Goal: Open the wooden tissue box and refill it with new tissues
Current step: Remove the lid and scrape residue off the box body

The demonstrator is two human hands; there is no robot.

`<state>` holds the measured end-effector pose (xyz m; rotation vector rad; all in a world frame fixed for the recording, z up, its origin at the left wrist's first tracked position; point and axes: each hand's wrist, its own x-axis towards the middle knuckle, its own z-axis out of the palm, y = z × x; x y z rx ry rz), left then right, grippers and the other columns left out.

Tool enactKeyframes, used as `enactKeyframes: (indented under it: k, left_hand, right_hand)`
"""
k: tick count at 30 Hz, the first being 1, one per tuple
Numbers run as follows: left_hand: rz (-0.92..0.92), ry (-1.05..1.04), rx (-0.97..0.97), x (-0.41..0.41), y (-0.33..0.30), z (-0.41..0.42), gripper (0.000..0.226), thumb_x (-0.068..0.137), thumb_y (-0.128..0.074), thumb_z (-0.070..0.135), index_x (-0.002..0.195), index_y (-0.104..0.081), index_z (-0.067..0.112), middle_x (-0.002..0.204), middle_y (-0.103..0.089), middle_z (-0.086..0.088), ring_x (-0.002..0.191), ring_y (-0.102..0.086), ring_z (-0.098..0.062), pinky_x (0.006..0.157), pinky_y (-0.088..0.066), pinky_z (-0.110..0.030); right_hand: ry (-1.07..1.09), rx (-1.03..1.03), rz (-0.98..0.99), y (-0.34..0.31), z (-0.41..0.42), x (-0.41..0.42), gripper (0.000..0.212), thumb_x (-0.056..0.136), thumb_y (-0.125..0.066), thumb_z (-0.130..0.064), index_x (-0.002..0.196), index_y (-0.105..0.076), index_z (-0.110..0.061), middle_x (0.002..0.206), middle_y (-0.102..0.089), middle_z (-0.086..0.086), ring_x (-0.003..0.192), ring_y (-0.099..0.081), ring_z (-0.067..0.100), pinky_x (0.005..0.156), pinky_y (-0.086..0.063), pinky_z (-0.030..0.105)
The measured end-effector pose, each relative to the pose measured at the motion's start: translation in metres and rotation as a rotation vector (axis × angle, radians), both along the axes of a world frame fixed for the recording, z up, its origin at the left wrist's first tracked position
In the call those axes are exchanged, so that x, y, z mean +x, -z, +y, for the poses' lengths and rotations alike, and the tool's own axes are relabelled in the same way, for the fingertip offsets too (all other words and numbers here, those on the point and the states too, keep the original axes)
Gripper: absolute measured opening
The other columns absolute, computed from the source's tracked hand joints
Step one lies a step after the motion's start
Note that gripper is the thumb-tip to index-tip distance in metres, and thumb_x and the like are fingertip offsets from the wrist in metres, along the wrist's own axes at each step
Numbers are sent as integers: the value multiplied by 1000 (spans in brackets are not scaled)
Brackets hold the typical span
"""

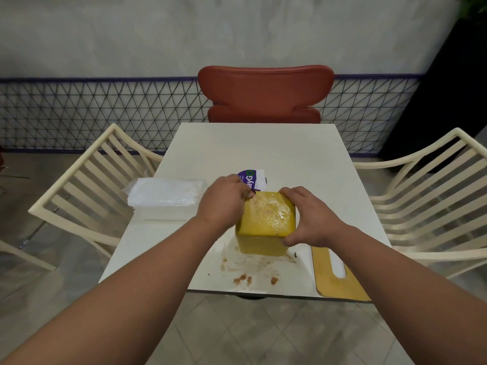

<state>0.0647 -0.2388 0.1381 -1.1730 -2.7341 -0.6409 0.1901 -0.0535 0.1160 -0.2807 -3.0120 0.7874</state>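
We see the yellow wooden tissue box (266, 219) at table (253, 148) centre, our right hand (308, 217) grasping its 3 o'clock edge, our left hand (224, 198) pinching its 10 o'clock corner; tissue pack (166, 196) at 9 o'clock, slotted lid (340, 275) at 4 o'clock.

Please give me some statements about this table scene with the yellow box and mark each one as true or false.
1. Both hands are on the wooden tissue box. True: the left hand and the right hand hold it from either side.
2. The pack of new tissues lies to the right of the box. False: it lies to the left.
3. The slotted wooden lid sits on top of the box. False: it lies flat on the table, at the near right corner.
4. There are brown stains on the table in front of the box. True.
5. The chair across the table is white. False: it is red; the white slatted chairs stand at the sides.
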Motion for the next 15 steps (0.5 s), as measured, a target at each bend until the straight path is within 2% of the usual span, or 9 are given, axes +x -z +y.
enactKeyframes:
  k: [7, 10, 15]
  left_hand:
    - [-5, 196, -124, 17, -9, 38, 25, 96, -49, 25, 109, -70, 27, 102, -59, 5, 100, -50, -18, 76, -45, -35]
    - [-35, 203, -147, 8, -14, 30, 24, 96, -52, 28, 110, -70, 28, 104, -60, 6, 100, -51, -16, 75, -42, -31]
    - [0, 130, -143, -1, -10, 10, 24, 96, -52, 31, 105, -73, 23, 104, -63, 1, 99, -53, -22, 81, -47, -38]
  right_hand:
    - [2, 3, 5, 0, 1, 0, 116, 46, -86, -39, 147, -29, -28, 131, -35, -12, 115, -43, 11, 88, -49, 32]
    - [-2, 10, -6, -3, 0, -1, 116, 48, -87, -39, 147, -27, -29, 133, -34, -12, 115, -42, 10, 88, -49, 33]
    - [1, 4, -3, -2, 0, 0, 117, 47, -87, -39, 147, -27, -28, 135, -33, -12, 118, -41, 11, 88, -47, 31]
